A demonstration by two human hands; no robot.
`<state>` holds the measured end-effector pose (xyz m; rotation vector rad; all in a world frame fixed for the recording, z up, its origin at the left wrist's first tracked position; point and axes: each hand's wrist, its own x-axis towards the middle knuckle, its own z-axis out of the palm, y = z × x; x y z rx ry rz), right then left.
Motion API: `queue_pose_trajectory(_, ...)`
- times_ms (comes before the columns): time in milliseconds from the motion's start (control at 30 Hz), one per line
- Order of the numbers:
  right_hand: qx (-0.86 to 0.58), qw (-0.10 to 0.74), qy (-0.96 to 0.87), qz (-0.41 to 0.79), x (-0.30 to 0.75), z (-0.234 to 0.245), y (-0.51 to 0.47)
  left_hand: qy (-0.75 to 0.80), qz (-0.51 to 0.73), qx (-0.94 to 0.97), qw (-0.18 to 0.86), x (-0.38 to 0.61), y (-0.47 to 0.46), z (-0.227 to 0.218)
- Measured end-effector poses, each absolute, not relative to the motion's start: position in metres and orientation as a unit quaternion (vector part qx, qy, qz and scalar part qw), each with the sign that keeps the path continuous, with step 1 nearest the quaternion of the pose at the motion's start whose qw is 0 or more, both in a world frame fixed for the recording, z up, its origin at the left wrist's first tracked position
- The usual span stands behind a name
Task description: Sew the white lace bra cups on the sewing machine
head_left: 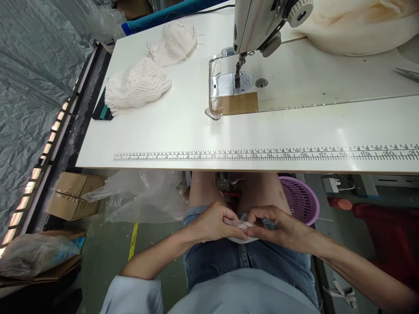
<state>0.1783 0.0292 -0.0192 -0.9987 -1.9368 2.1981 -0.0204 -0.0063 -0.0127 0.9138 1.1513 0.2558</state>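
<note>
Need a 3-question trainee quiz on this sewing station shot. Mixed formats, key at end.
1. True or false: the left hand and right hand both pinch the small white piece over the lap.
2. Where do the lace stacks lie? A) left of the sewing machine B) right of it C) under its needle
3. Fill in: along the near edge of the table runs a printed ____.
Key: 1 true; 2 A; 3 ruler.
</note>
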Motion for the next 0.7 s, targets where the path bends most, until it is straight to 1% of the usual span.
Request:
queue_pose_trajectory(200, -0.317, 0.022, -0.637, 0.702, 0.179, -0.020, 0.030, 0.494, 0.081, 0.430, 0.751, -0.025, -0.002, -0.007)
queue_pose_trajectory(467, -0.316, 0.027, -0.634, 0.705, 0.182, -0.019, 0.030, 0.509, 0.098, 0.446, 0.730, -0.022, 0.004, -0.002)
queue_pose_trajectory(700, -0.310, 0.073, -0.627, 0.711, 0.183, -0.023, 0.031, 0.520, 0.101, 0.405, 0.745, -0.020, 0.005, -0.004)
